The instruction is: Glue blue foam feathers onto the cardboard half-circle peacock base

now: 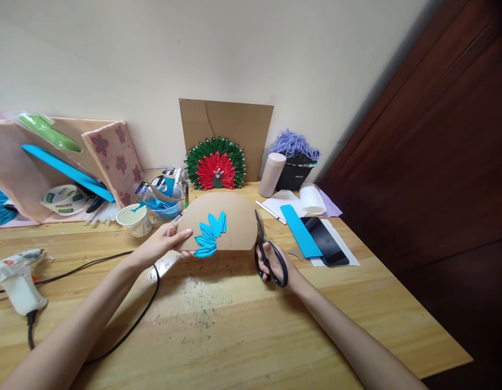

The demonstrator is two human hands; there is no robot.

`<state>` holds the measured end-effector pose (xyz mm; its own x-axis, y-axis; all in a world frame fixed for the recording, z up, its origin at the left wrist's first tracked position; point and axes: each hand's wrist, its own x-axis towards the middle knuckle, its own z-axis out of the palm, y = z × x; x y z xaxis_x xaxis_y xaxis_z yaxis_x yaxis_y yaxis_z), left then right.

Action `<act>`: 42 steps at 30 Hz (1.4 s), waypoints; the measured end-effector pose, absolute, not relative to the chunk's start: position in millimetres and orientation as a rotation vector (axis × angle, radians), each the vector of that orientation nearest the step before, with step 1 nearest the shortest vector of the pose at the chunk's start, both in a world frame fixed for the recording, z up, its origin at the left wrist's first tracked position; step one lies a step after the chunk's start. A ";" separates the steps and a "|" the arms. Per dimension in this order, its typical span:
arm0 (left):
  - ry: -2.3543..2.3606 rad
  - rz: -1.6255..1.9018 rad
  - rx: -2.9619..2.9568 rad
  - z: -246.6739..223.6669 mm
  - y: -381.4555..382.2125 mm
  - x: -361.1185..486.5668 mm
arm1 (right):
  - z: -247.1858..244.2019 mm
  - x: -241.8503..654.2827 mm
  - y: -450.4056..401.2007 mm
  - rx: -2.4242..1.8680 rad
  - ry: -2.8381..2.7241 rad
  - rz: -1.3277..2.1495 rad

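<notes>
R hand [290, 270] w/ scissors [261, 238]; cup [137, 225] w/ blue scrap [139, 207].

craft workspace, wood tbl [218, 336] w/ glue gun [17, 281], yarn [294, 144], cardboard bkg [248, 127]

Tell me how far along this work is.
Done: blue petals sit on part of the cardboard. In hand: the left hand holds the cardboard, the right hand has scissors at its edge. Apparently left: the cardboard's right side, plain brown.
</notes>
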<state>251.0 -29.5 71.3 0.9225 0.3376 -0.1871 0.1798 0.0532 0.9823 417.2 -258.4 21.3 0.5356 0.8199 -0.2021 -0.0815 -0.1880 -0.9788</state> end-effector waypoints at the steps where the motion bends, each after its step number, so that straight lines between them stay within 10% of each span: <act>1: 0.429 0.127 1.524 72.0 -27.4 250.8 | 20.2 417.1 -258.9 -1.572 -0.668 0.886; 42: 0.376 0.277 1.641 66.7 -9.4 246.4 | 18.0 414.5 -265.8 -1.783 -0.866 0.804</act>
<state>246.4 -9.4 66.7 0.9149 0.4015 -0.0411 0.0797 -0.0800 0.9936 414.5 -265.8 18.0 0.5307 0.8358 -0.1403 0.2026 -0.2859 -0.9366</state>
